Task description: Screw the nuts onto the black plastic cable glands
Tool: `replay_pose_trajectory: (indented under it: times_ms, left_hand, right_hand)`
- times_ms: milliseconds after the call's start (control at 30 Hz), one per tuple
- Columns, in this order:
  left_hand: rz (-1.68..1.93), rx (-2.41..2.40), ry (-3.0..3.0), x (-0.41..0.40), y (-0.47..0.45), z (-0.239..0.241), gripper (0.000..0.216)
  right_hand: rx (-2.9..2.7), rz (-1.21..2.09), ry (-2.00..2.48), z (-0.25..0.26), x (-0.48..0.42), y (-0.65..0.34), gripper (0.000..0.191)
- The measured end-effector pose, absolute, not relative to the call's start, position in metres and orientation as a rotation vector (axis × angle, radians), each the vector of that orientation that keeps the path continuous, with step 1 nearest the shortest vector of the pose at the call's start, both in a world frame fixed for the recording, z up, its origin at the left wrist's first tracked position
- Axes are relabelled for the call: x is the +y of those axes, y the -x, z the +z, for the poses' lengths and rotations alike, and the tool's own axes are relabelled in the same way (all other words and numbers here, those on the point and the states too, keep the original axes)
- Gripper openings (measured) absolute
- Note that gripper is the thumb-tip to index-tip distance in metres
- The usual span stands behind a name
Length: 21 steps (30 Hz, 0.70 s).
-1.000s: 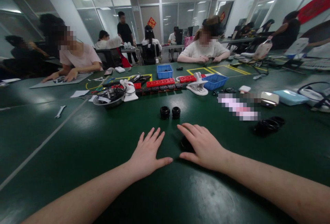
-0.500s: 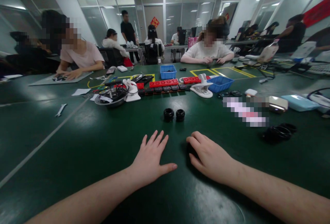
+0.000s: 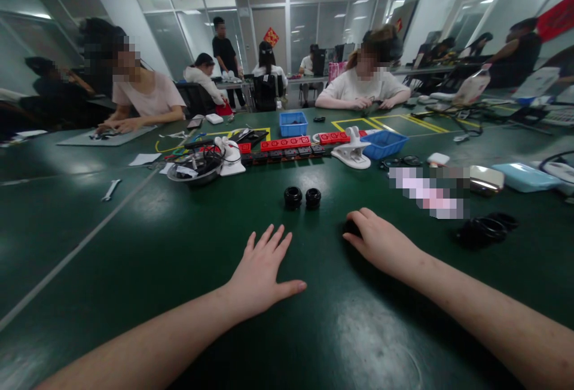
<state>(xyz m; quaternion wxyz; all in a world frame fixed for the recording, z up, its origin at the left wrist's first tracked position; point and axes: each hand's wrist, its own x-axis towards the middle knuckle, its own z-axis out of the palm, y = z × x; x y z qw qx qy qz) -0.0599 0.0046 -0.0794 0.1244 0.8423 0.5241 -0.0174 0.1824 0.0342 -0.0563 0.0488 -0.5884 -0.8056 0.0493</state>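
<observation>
My left hand (image 3: 260, 270) lies palm down on the green table (image 3: 188, 246), its fingers spread and nothing in it. My right hand (image 3: 381, 237) is curled around a black rounded part (image 3: 353, 228), mostly hidden under the fingers. Ahead of both hands stand two glossy black ring-shaped parts, a larger one (image 3: 293, 198) on the left and a smaller one (image 3: 313, 198) beside it. Further right, beyond my right hand, larger black rings (image 3: 487, 231) sit close together.
A metal bowl of cables (image 3: 195, 177), red power strips (image 3: 284, 143), a white clip base (image 3: 352, 154) and two blue bins, one upright (image 3: 293, 124) and one tilted (image 3: 384, 145), line the far side. A wrench (image 3: 111, 190) lies left. Co-workers sit across the table.
My right hand has moved forward and to the right, with the black part still in its fingers. My left hand and the two black rings ahead have stayed in place.
</observation>
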Motion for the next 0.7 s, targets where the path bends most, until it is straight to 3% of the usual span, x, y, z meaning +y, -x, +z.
replay_pose_trajectory:
  times_ms: [433,700]
  left_hand:
    - [-0.040,1.516,-2.474,0.005,0.061,-0.084,0.089]
    - [-0.044,1.516,-2.458,0.004,0.062,-0.084,0.090]
  right_hand:
    - [-2.369,-0.142,1.988,-0.070,0.023,-0.245,0.034]
    - [-2.298,-0.022,2.032,-0.072,0.005,-0.271,0.044]
